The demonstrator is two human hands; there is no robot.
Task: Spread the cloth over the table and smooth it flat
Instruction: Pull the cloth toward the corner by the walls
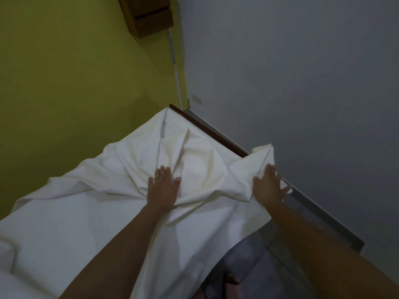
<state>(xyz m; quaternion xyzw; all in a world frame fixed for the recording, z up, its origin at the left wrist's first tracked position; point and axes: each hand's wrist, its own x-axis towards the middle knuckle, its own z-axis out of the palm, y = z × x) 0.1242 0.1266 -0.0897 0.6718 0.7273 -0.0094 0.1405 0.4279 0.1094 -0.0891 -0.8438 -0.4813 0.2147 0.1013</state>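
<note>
Cloth (pixel 86 212), white and creased, lies over the bench (pixel 207 129). It runs from the near left of my view up to the far corner, so I read its long axis as lower left to upper right. On the near right its edge hangs off the bench side above the grey floor (pixel 248 253).

I see two bare forearms come in from the bottom edge, both stretched forward and nearly straight. The left hand (pixel 164 187) lies palm down on the middle of the cloth, fingers straight and close together, thumb out to the right, pressing and gripping nothing. The right hand (pixel 269 186) lies at the right edge of the bench, palm down on the fabric with fingers spread wide. It too looks released, flat on the cloth rather than clutching it.

Deep folds fan out between the hands and beyond them. A bunch of fabric stands up just past the right fingertips, against the grey wall (pixel 313 72). Farther on, the cloth narrows to the far corner, where a strip of dark wooden bench edge shows bare along its right side. Behind that, the grey wall meets a yellow-green wall (pixel 75 72), which carries a wooden box (pixel 151 18) high up.
</note>
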